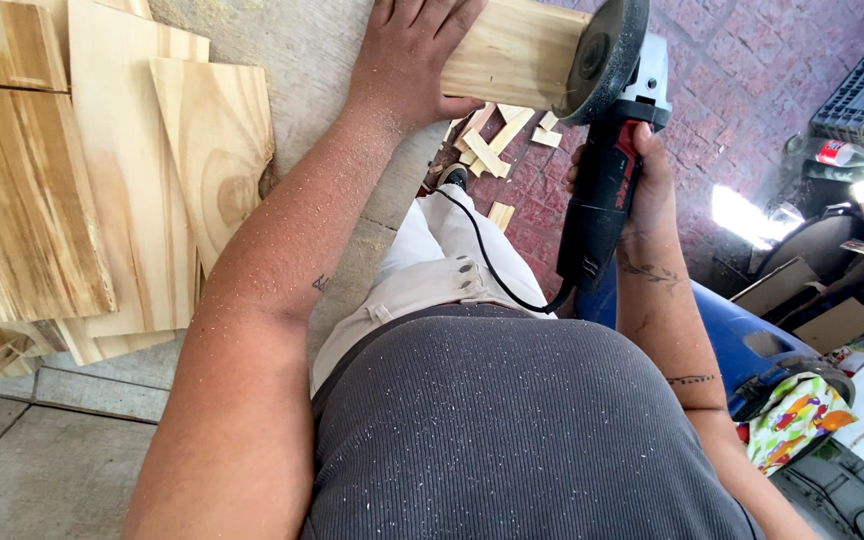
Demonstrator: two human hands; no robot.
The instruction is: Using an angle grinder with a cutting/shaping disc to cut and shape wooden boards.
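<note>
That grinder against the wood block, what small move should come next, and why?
Probably slide the angle grinder a little along the end of the wood block. Its disc already sits against that end, the left hand pins the block down, and the right hand grips the grinder's body.

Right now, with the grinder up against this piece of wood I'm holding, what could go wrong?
1. The left hand grips the wood block close to the grinder disc; a slip could bring the fingers to the disc.
2. The block is hand-held, not clamped, so it might kick or twist.
3. The black cord trails across the lap and could snag.
</note>
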